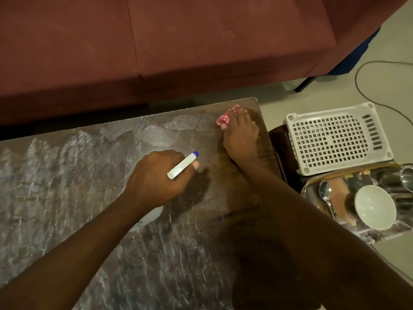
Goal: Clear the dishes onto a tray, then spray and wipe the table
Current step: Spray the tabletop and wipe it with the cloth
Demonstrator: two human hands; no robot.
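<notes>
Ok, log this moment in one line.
bowl, spoon: on tray | left hand: holds spray bottle | right hand: presses cloth on table

The sofa (pixel 178 41) runs along the counter (pixel 67 198) at 12 o'clock. At the counter's middle the left grip (pixel 156 175) holds the spray bottle (pixel 182 165), nozzle toward 2 o'clock. At the 1 o'clock corner the right grip (pixel 241 137) rests on the cloth (pixel 224 118). Off the counter at 3 o'clock sits a basket (pixel 335 137); at 4 o'clock, nearer, the tray (pixel 308 184) carries a spoon (pixel 325 193) at its 9 o'clock, a bowl (pixel 375 206) centrally and cups (pixel 400 177) at 2 o'clock
</notes>
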